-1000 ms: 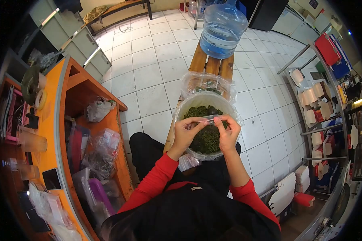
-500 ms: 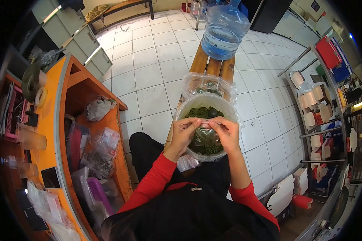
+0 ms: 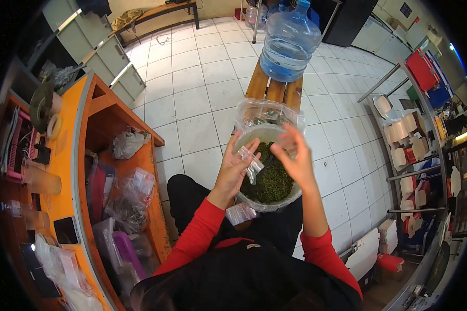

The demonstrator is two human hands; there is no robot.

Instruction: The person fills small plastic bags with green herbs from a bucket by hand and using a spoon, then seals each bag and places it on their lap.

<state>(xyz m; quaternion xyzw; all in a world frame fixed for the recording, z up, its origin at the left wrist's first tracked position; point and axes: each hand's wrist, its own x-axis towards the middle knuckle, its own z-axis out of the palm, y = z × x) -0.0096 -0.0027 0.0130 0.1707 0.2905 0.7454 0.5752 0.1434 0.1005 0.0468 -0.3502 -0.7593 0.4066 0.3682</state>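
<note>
A round white tub lined with clear plastic stands on the bench between my knees, with chopped dark green leaves inside. My left hand is over the tub's left side, its thumb pressing a small clear zip bag against the fingers. The bag hangs tilted above the leaves; how much is in it I cannot make out. My right hand is above the tub's right side, fingers apart and slightly blurred, holding nothing I can see. Beyond the tub lies a clear plastic bag with green pieces in it.
A large blue water jug stands at the far end of the wooden bench. On the left is an orange counter with cups and a phone. A metal rack with boxes stands right. A plastic packet lies before the tub.
Both hands were pinching the zip bag's top edge together over the tub. My right hand has let go and moved up and right; the bag is now in my left hand, which has turned palm up.
</note>
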